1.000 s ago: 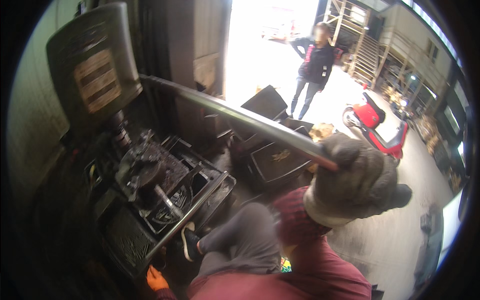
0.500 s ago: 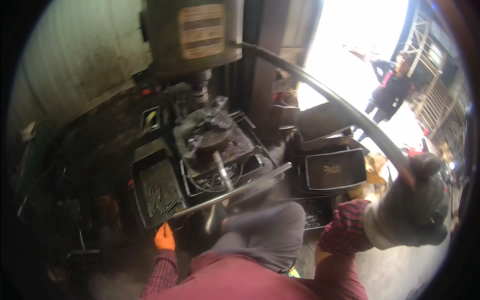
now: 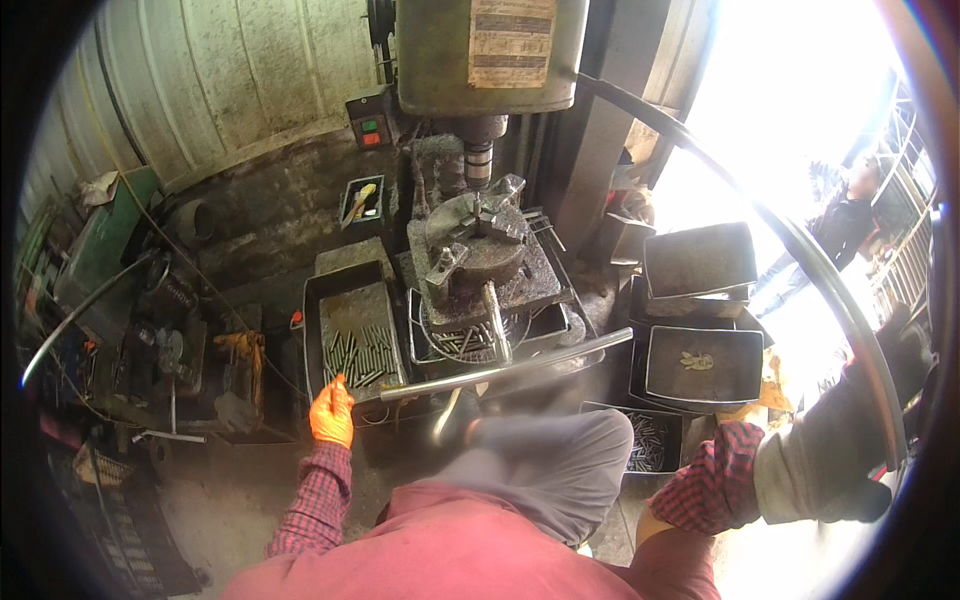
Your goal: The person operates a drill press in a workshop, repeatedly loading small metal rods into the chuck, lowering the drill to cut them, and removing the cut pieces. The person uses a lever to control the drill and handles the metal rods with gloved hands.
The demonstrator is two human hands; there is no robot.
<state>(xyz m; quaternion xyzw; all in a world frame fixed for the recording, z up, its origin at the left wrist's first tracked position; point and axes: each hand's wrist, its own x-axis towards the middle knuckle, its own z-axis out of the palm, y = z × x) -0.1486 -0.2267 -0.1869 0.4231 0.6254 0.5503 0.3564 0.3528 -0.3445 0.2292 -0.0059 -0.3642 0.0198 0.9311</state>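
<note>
My left hand (image 3: 332,415), in an orange glove, is at the near left edge of a dark tray (image 3: 312,310) of short metal pins (image 3: 362,352). Its fingers are pinched together; whatever they hold is too small to make out. Far to the right, my right hand (image 3: 825,455), in a thick grey glove, is wrapped round the lower end of a long curved metal lever (image 3: 765,212). That lever runs up to the drill press head (image 3: 430,70). Under the drill chuck (image 3: 478,162) sits a round clamping fixture (image 3: 470,250) with jaws, on the machine table.
A metal bar (image 3: 520,366) crosses before my knees. Dark bins (image 3: 703,398) stack at right, one holding a pale pair of gloves; a pin-filled bin (image 3: 648,440) sits below. A switch box (image 3: 368,125) is behind. Another person (image 3: 845,225) stands by the bright doorway.
The view has swung left and sharpened, so the press appears farther right. My left hand appears higher, still by the tray's near edge. My right hand and the lever's end appear lower and farther right.
</note>
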